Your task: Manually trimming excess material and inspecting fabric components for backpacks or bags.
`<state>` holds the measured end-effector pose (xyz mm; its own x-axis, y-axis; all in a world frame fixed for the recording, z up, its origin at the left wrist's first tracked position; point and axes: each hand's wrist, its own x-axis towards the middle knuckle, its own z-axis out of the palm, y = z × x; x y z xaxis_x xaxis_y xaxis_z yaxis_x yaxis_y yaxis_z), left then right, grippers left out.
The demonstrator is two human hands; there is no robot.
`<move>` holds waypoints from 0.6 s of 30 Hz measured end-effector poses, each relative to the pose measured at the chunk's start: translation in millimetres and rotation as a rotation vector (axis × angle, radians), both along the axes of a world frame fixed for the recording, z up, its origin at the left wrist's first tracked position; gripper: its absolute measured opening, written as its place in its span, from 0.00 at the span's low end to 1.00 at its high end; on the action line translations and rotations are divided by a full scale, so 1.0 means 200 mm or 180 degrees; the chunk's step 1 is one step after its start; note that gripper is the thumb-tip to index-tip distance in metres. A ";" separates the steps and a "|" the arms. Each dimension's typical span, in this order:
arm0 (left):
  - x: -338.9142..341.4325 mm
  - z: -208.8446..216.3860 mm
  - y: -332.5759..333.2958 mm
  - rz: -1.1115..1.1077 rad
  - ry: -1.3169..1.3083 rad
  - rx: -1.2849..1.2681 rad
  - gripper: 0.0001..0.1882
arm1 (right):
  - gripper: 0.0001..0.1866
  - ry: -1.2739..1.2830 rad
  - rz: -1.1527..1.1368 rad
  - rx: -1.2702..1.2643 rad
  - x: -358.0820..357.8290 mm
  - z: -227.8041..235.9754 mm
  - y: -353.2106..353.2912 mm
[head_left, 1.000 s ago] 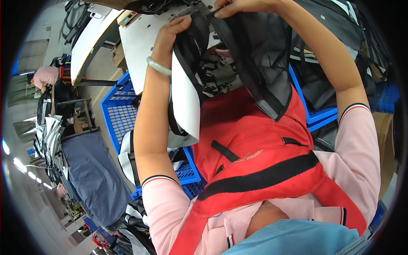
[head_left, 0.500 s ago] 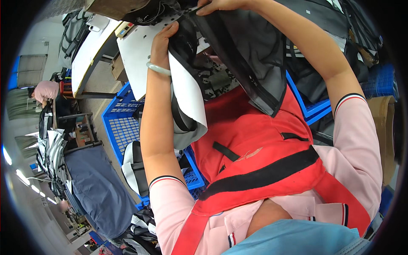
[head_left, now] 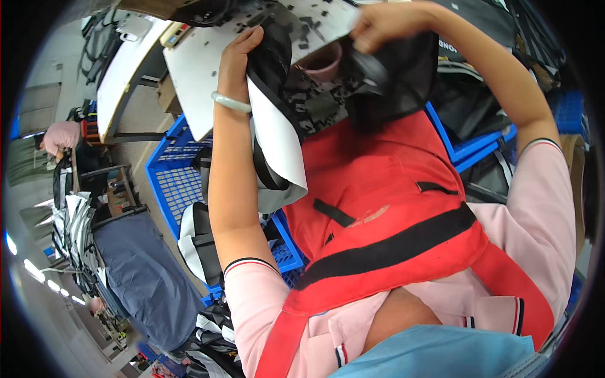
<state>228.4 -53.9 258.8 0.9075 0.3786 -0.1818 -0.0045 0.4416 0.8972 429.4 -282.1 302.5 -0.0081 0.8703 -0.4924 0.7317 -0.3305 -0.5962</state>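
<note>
My left hand point(head_left: 238, 60), a pale bangle on its wrist, is closed on the upper edge of a black-and-white fabric panel point(head_left: 280, 120). The panel hangs down in a curl beside my forearm. To the right, my right hand point(head_left: 386, 26) is smeared by motion, its fingers closed on a piece of black mesh fabric point(head_left: 413, 72). This mesh hangs below the hand, over the top of my red apron point(head_left: 384, 170), apart from the panel. Between the two hands, a pink round-rimmed container point(head_left: 322, 66) shows among many small black scraps.
A white tabletop point(head_left: 198, 69) strewn with black bits lies ahead, with a dark machine point(head_left: 205, 12) at its far edge. Blue plastic crates point(head_left: 179, 183) flank me, the right one point(head_left: 469, 157) under dark fabric. Farther left, another person point(head_left: 62, 137) bends near racks.
My right hand has moved right and slightly down, drawing the black mesh away from the panel. The pink container now shows more. My left hand has shifted little.
</note>
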 end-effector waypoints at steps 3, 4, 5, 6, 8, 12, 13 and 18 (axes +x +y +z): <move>-0.09 -0.08 -0.13 0.0213 0.0205 0.0192 0.18 | 0.10 0.0000 0.0355 -0.0793 -0.13 -0.31 -0.62; -0.09 -0.10 -0.18 0.0256 0.0236 0.0139 0.18 | 0.10 0.0226 0.0559 -0.1528 -0.12 -0.46 -0.84; -0.07 -0.12 -0.25 0.0314 0.0175 0.0381 0.17 | 0.11 0.0536 0.0498 -0.1875 -0.10 -0.68 -1.22; -0.07 -0.17 -0.28 0.0462 0.0163 0.0639 0.17 | 0.13 0.0722 0.0176 -0.2759 -0.16 -0.77 -1.51; -0.09 -0.27 -0.35 0.0697 0.0048 0.1249 0.15 | 0.22 0.0815 0.0567 -0.3830 -0.26 -0.87 -1.92; 0.09 -0.27 -0.62 0.0546 -0.0180 0.0881 0.09 | 0.18 -0.0597 -0.0379 -0.3542 -0.32 -0.75 -2.25; 0.08 -0.28 -0.64 0.0633 -0.0122 0.0884 0.09 | 0.17 -0.1144 -0.0386 -0.2220 -0.31 -0.73 -2.14; 0.04 -0.36 -0.72 0.1321 0.0002 0.1097 0.11 | 0.34 0.2279 -0.2135 0.0409 -0.86 -0.49 -0.76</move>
